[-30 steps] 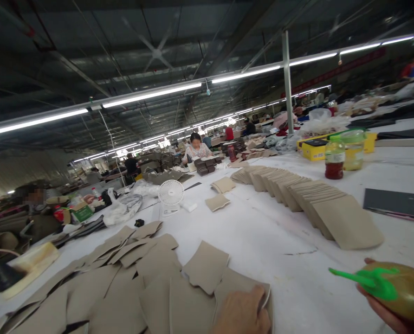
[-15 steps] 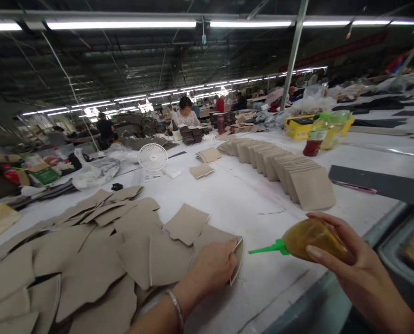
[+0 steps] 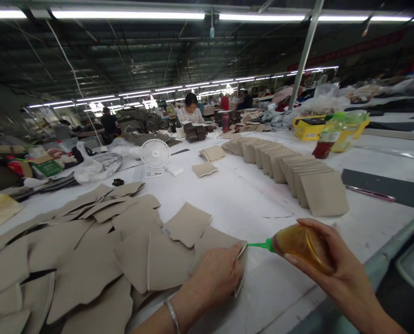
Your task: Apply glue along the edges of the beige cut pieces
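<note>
My left hand [image 3: 216, 273], with a silver bangle at the wrist, is closed on the right end of a taupe fabric panel [image 3: 212, 239], whose edge curls up beyond the fingers. In my right hand [image 3: 335, 264] lies a squeeze bottle [image 3: 299, 245] of amber liquid, held nearly level with its green nozzle pointing left. The nozzle's tip reaches the panel's edge beside my left fingertips; whether any liquid comes out cannot be seen. Many similar loose panels [image 3: 85, 260] overlap to the left of my hands.
A fanned row of taupe pieces [image 3: 325, 192] curves along the table [image 3: 235, 195]. Behind the loose panels stands a small white fan [image 3: 155, 154]. Drink bottles [image 3: 328, 134] and a yellow box [image 3: 307, 127] are at the right, near a pink pen [image 3: 370, 193]. A co-worker [image 3: 191, 111] sits across the table.
My right hand has brought the bottle left, so its nozzle tip now meets the panel's edge instead of standing off from it. My left hand keeps its hold; the view has shifted slightly.
</note>
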A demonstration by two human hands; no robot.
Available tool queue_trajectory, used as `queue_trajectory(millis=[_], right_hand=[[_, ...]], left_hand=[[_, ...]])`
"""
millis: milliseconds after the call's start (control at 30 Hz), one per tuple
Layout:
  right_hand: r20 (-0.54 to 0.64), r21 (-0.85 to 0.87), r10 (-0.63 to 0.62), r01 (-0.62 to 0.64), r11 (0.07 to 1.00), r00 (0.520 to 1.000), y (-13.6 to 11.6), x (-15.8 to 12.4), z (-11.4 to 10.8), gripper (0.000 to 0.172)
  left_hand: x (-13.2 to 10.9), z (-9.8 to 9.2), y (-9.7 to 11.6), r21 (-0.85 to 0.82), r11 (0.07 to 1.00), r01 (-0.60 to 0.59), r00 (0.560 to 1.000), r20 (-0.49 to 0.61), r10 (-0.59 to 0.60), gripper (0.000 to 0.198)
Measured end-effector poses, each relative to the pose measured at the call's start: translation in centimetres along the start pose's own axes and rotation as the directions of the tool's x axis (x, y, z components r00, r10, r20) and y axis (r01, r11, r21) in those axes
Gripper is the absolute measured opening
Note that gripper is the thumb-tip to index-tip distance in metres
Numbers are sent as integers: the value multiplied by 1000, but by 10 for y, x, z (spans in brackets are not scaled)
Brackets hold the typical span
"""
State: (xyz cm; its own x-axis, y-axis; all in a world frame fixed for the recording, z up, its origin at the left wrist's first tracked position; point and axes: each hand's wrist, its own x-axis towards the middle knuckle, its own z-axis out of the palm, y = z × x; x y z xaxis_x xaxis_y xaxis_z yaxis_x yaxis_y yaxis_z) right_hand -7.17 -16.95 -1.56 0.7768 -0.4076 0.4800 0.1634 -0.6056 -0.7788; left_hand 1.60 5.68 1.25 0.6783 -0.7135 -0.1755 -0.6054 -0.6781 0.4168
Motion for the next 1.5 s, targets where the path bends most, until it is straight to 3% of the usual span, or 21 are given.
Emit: queue_trajectory(millis=[167, 600, 800, 967, 1133, 1333, 1500], right_hand=[[11, -39, -11, 12, 999, 1000, 5, -2, -1, 53], [19, 88, 186, -187, 978, 982, -6, 0, 1, 58], [-40, 92, 197, -193, 977, 980, -8, 2, 2, 60], [53, 143, 224, -230, 963, 973, 0, 0, 0, 58], [-45, 131, 198, -190, 973, 979, 2, 2, 1, 55], [135, 237, 258, -284, 929, 957, 3, -7, 0, 55], [97, 257, 265, -281, 925, 959, 4, -10, 0, 56]], left_hand=[[0, 0, 0, -23, 1000, -7, 1000, -8, 7, 47], [-5, 6, 7, 20, 999, 26, 999, 18, -26, 54], [-5, 7, 6, 6, 1000, 26, 1000, 13, -26, 54], [-6, 8, 6, -8, 1000, 23, 1000, -3, -23, 52], [-8, 9, 6, -32, 999, 31, 1000, -4, -31, 52], [-11, 5, 6, -60, 998, 31, 1000, -6, -31, 50], [-11, 6, 5, -67, 997, 36, 999, -2, -36, 49]])
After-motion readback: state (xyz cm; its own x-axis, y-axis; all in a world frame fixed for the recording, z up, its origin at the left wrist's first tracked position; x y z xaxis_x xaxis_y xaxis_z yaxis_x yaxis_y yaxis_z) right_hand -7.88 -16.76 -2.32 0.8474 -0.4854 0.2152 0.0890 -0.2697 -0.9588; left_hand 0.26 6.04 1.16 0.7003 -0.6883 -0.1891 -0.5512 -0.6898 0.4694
